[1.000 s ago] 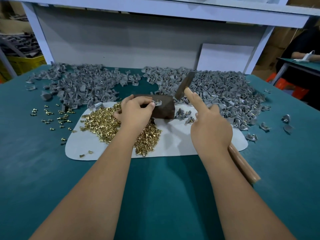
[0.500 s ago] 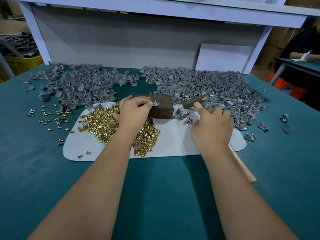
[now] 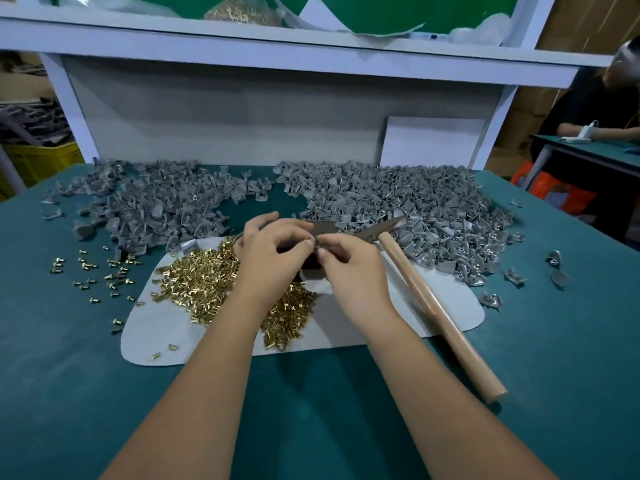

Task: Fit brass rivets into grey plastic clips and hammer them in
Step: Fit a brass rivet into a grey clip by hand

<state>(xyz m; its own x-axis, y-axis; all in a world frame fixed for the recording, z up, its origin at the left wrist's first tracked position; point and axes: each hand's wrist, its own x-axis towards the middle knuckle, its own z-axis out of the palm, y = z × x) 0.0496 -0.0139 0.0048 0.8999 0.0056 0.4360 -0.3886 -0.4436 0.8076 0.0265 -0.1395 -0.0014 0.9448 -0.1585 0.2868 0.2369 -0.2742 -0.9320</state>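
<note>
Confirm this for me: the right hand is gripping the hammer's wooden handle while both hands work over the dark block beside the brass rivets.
Not quite. In the head view the hammer lies on the table, out of any grip. The right hand meets the left hand fingertip to fingertip over the dark block, beside the brass rivets; whatever they pinch is too small to tell.

Shiny brass rivets (image 3: 207,282); matt grey plastic clips (image 3: 398,202); smooth wooden hammer handle (image 3: 440,313).

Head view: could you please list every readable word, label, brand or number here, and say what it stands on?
None can be read: the wooden-handled hammer, the grey plastic clips, the brass rivets and the white shelf frame show no print.
</note>
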